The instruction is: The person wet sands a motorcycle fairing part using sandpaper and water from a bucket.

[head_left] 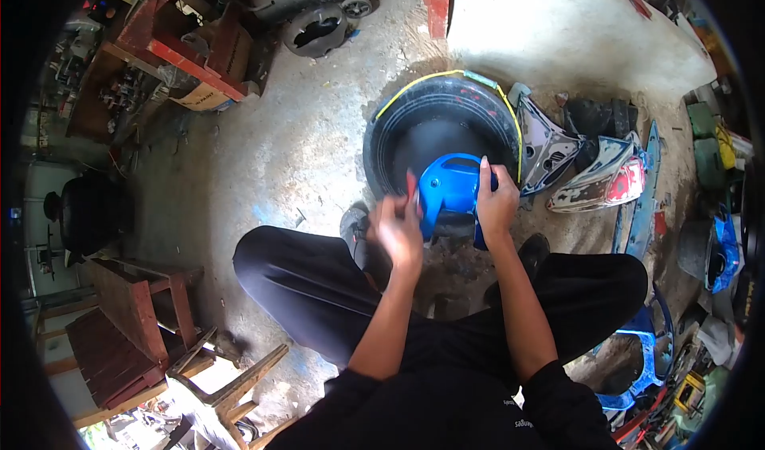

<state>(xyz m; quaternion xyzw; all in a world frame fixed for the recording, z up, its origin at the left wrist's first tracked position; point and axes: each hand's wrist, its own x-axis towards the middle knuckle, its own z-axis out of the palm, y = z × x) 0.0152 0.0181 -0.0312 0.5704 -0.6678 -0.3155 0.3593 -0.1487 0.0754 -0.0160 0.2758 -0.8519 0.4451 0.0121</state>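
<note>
Over the near side of a round black tub (382,151), a glossy blue plastic cover (453,187) with curved cut-outs, like a motorcycle fairing part, is held up. My right hand (497,203) is closed around its right edge, the thumb lying along the top. On the other side my left hand (396,231) is smeared by motion, its fingers curled round a small red piece (412,185) whose kind I cannot make out. That piece is close against the blue cover's left edge.
Right of the tub lie scuffed fairing panels (550,147) and a red-and-white panel (625,180). Another blue frame (637,370) rests at lower right. A wooden bench (143,314) and a broken wooden chair (231,394) stand left. A red rack (191,59) is at upper left.
</note>
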